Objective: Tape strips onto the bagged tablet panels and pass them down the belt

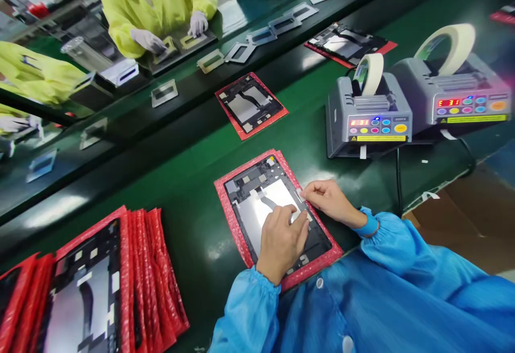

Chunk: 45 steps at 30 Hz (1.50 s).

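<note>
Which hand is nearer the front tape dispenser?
The right hand is nearer the tape dispenser, at the edge of the tablet panel; the left hand is farther, over the panel's middle.

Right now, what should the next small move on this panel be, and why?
Probably press the white strip flat with the left hand: its fingertips appear to rest on it, while the right hand rests at the edge of the tablet panel on its red bubble sleeve.

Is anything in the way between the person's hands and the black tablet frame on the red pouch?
Nothing visible stands between them: the bare left hand and bare right hand both rest directly on the black rectangular tablet frame, which lies on a red bubble pouch.
</note>
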Tool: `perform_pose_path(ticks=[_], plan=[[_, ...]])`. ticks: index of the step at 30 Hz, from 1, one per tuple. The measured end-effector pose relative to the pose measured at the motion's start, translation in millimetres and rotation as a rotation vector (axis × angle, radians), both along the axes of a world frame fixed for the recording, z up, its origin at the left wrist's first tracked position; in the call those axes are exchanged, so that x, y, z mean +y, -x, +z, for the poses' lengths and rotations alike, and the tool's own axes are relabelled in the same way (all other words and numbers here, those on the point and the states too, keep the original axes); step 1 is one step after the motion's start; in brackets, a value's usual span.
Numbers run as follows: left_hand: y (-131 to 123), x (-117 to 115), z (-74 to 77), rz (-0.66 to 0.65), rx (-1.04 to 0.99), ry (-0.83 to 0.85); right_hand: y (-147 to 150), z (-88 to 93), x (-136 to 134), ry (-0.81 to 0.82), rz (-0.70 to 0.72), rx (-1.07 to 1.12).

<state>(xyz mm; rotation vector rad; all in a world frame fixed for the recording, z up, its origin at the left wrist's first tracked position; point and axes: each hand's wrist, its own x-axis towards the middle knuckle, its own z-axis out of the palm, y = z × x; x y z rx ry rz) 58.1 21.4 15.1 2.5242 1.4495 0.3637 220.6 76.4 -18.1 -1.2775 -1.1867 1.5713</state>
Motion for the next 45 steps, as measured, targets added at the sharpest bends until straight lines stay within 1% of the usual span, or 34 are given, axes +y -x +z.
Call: perform_pose_path(ticks=[5,10,15,24,33,37,40,45], plan=[[2,1,1.0,0.001,-0.027,0.01,-2,-0.7,1,-0.003,0.063,-0.02],[2,1,-0.6,0.015,-0.061,0.009,-3,-4.4,2,-0.01,0.092,-0.031],[2,2,-1.5,0.025,-0.091,0.007,-3,-4.1,1,-0.005,0.097,-0.031],[1,4,-4.2,0.057,-0.166,0.011,-4,1.5,1,0.021,0.091,-0.009],[1,5,-3.2,0.052,-0.123,-0.001,-3,0.0,1,-0.027,0.091,-0.093],[-3,7,0.2,0.062,-0.025,0.006,-3,-1.2,0,-0.048,0.097,-0.098],[-7,8,2.6,0.084,0.052,0.004,-6,-1.5,0,-0.138,0.119,-0.129],[-10,8,2.6,0.088,0.086,-0.023,-12,-0.1,-1,-0.441,0.153,-0.288]])
